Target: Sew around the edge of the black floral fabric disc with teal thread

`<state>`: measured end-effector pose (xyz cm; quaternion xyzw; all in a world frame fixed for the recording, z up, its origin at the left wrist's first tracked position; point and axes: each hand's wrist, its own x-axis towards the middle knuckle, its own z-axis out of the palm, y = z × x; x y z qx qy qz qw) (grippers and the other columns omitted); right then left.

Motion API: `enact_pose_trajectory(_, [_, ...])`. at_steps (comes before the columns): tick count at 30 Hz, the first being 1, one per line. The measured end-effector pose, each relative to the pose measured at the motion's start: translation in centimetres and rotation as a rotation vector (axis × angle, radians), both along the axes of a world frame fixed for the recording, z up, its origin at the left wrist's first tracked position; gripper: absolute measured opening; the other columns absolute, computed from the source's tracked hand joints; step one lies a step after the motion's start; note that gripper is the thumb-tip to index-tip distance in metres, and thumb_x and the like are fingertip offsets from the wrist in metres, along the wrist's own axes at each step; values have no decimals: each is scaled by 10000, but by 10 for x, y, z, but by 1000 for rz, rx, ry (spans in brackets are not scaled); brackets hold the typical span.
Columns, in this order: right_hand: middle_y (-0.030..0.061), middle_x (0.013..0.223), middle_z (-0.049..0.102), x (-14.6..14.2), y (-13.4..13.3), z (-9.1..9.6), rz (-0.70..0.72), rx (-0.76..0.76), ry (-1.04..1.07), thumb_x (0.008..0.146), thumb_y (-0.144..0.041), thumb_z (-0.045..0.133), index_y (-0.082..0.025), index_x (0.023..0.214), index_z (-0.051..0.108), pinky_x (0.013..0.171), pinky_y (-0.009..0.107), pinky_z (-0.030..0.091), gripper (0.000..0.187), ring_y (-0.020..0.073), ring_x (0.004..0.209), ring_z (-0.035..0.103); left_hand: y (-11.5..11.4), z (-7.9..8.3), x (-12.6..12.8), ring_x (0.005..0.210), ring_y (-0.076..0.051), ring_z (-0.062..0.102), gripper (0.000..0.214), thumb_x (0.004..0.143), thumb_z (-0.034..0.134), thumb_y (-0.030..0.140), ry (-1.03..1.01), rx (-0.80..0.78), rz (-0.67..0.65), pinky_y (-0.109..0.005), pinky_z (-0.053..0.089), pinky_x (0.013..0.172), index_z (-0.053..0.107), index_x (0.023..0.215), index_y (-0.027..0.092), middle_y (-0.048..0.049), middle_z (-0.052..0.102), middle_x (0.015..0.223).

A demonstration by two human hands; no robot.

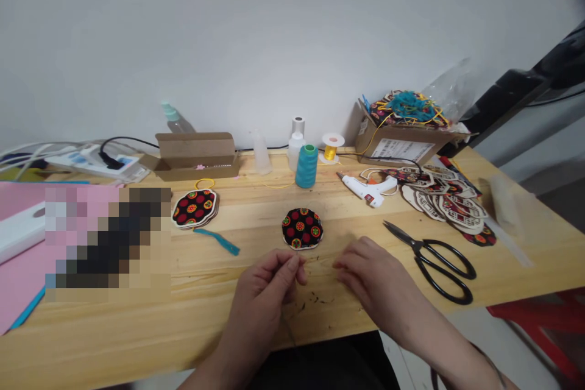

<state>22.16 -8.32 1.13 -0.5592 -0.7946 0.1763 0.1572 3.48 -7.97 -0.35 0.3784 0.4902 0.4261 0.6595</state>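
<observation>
A rounded black fabric patch point(301, 228) with red and yellow flower motifs and a pale edge lies on the wooden table. Just below its lower edge, my left hand point(267, 292) is closed, thumb and forefinger pressed together; whatever they pinch is too small to make out. A thin dark strand hangs beneath that hand. To the right of the patch, my right hand point(372, 277) is closed with its fingertips together, slightly blurred, and its contents are hidden. Black-handled scissors point(423, 253) lie to the right of my right hand.
Behind stand a teal thread cone point(306, 167), a yellow thread spool point(332, 149) and a white glue gun point(368, 187). Patterned pieces point(457, 204) pile up at right, below a cardboard box point(402, 143). At left are stacked patches point(194, 208) with a teal tassel point(219, 241).
</observation>
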Motion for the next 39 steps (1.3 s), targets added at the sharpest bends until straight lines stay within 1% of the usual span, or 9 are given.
enact_pose_trajectory(7, [35,693,569,-7,-14,-23,32,285,-338,659,-111,693,-183,660,588,613,327,307,127,208,714,461,2,4,5,502,-54,395,116,746,635,291,-76,-23,81,-158,287,452,655,713,181,22,578,611])
enact_pose_trajectory(11, [53,653,560,-13,-11,-30,59,404,-422,647,-63,675,-164,626,579,602,333,291,140,207,677,438,0,4,4,510,-60,403,127,738,644,294,-51,-19,91,-159,297,456,662,715,171,14,577,609])
enact_pose_trajectory(13, [61,668,557,-13,-9,-30,62,364,-429,664,-38,636,-156,647,577,626,339,308,133,209,689,436,0,3,3,505,-57,389,134,744,640,296,-43,-8,87,-160,291,454,664,717,167,8,582,623])
enact_pose_trajectory(16, [46,744,550,-10,-10,-22,92,184,-302,691,-11,578,-164,720,558,673,330,337,157,196,733,438,0,3,3,475,-44,328,163,763,619,309,-29,3,67,-164,248,431,668,719,159,14,561,626])
enact_pose_trajectory(20, [8,824,529,-10,-11,-3,185,17,-11,776,-6,476,-183,773,509,704,286,356,180,156,784,432,0,4,5,449,-55,261,193,785,590,330,-5,-18,28,-177,203,423,688,777,164,75,339,471])
enact_pose_trajectory(24, [28,847,532,-17,-4,14,240,111,24,808,-39,454,-169,811,518,727,304,357,145,162,801,426,-1,5,8,460,-65,293,179,787,585,321,3,-14,-24,-188,223,439,688,812,176,69,357,481])
enact_pose_trajectory(29, [57,757,527,-23,10,25,242,244,-72,843,-97,422,-148,733,545,681,321,354,172,176,746,424,-4,6,7,429,-63,253,219,790,573,338,28,-26,-68,-204,175,419,665,700,161,68,345,450])
enact_pose_trajectory(33, [57,779,528,-23,15,25,223,275,-91,816,-63,433,-148,741,539,694,317,352,155,178,766,421,-4,8,7,447,-65,275,245,787,579,335,29,-24,-74,-209,190,430,618,616,165,53,400,489])
enact_pose_trajectory(39, [59,798,540,-22,16,20,219,263,-71,817,-65,441,-144,757,544,717,321,359,143,182,787,431,-3,8,9,478,-62,314,191,776,600,320,-8,-43,-74,-188,224,442,618,668,163,56,419,528])
